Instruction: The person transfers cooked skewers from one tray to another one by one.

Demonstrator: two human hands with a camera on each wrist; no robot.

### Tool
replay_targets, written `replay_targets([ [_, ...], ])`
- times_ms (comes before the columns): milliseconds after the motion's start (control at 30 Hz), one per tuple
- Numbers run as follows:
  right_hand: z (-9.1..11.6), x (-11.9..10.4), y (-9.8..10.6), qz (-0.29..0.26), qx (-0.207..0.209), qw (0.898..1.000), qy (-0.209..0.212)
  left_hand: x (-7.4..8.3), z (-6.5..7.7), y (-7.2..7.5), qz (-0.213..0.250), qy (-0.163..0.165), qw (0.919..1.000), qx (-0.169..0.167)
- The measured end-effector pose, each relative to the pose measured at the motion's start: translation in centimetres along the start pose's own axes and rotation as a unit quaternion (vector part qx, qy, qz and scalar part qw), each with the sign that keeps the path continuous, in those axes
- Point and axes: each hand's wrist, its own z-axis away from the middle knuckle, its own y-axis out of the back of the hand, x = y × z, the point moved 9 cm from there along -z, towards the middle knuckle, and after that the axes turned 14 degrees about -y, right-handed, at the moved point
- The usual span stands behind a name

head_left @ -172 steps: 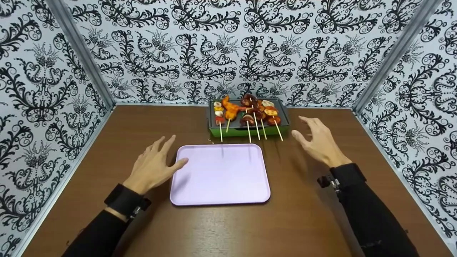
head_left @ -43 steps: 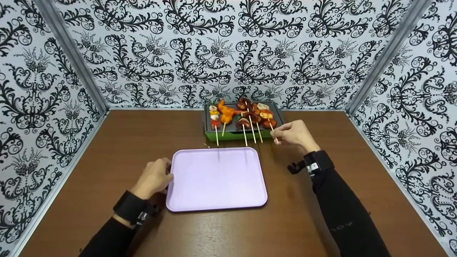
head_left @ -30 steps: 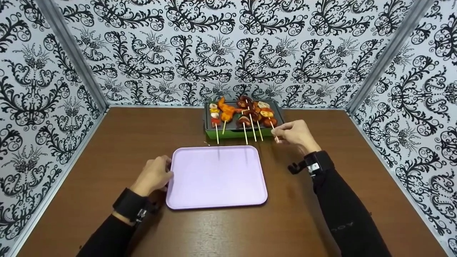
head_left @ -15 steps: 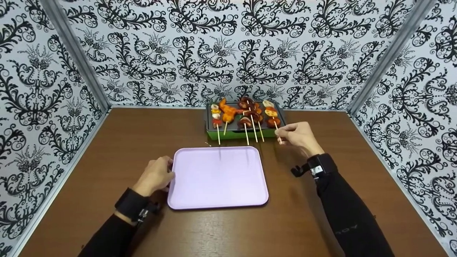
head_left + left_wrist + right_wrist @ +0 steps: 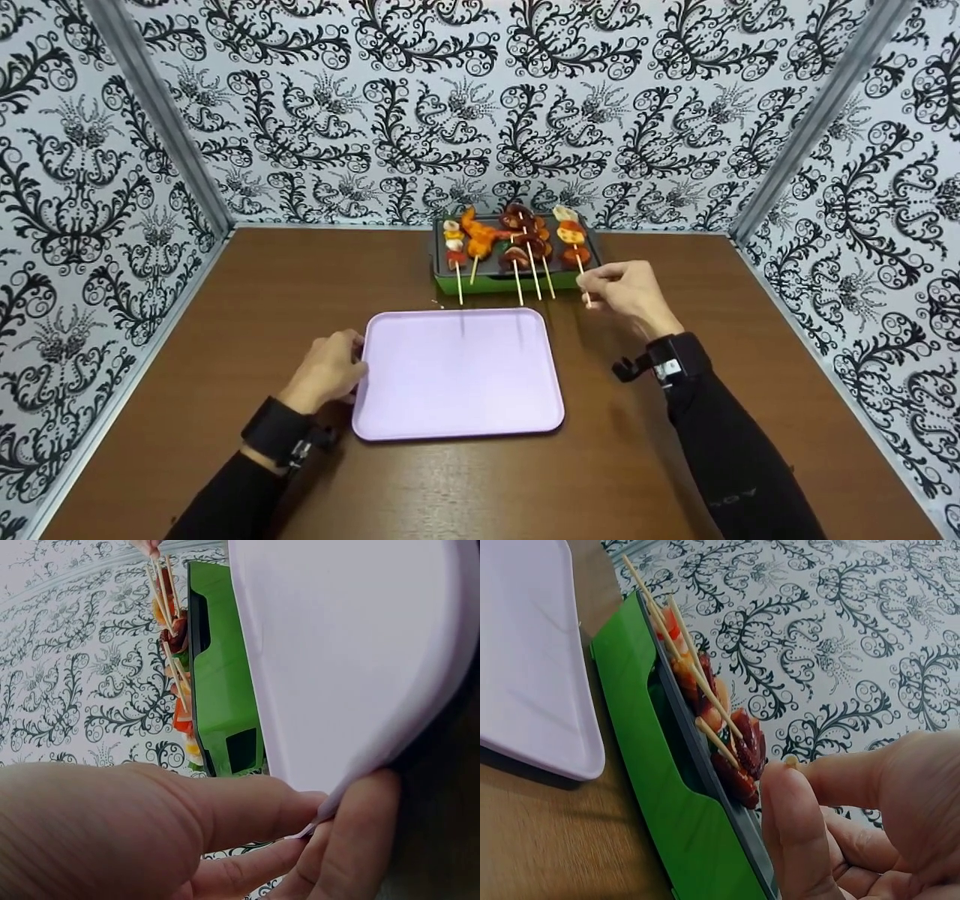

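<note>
At the tray's left edge, my left hand (image 5: pixel 324 369) pinches the rim of the lilac tray (image 5: pixel 459 375) between thumb and fingers; the left wrist view shows the thumb on top and fingers beneath. My right hand (image 5: pixel 628 292) pinches the stick end of a skewer (image 5: pixel 573 235) threaded with white, orange and red pieces. That skewer lies over the right side of a green grill (image 5: pixel 495 283) with a dark plate. In the right wrist view only the tip of the held stick (image 5: pixel 791 761) shows between thumb and finger.
Several other skewers lie on the grill, sticks jutting over its front: a vegetable one (image 5: pixel 454 244) at left, an orange wing-shaped one (image 5: pixel 478 237), and dark glazed ones (image 5: pixel 522 232). Patterned walls (image 5: pixel 465 112) enclose the brown table (image 5: pixel 450 487) at the back and sides.
From open above the table, my hands have come to grip the tray rim and the skewer stick. The skewer has shifted slightly right, apart from the dark ones, and its far end tilts up.
</note>
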Motion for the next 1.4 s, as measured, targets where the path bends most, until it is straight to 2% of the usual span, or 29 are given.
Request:
replay_targets([
  [300,1.7,-0.3,-0.9,-0.013,-0.008,0.999,0.038,0.0,0.0,0.0,0.012,-0.015,0.9998,0.006],
  [467,2.4,0.2,-1.7,-0.023,-0.016,0.999,0.032,-0.2,-0.1,0.0,0.007,-0.014,0.9999,0.005],
  [633,3.2,0.2,-2.5,-0.022,-0.023,0.999,0.044,-0.3,-0.1,0.0,0.005,-0.015,0.9999,0.006],
  [800,4.1,0.2,-3.7,-0.040,-0.043,0.997,0.049,-0.4,-0.2,-0.1,0.004,-0.015,0.9999,0.006],
  [1033,5.4,-0.1,-5.2,-0.038,-0.056,0.995,0.068,-0.2,-0.2,-0.1,0.003,-0.020,0.9998,0.004],
  [1300,6.5,-0.3,-7.5,-0.023,-0.077,0.991,0.103,-0.3,-0.2,-0.2,0.037,-0.015,0.9992,0.004],
  [1400,6.9,-0.2,-8.6,-0.022,-0.087,0.990,0.106,-0.3,-0.2,-0.2,0.037,-0.013,0.9992,0.004],
])
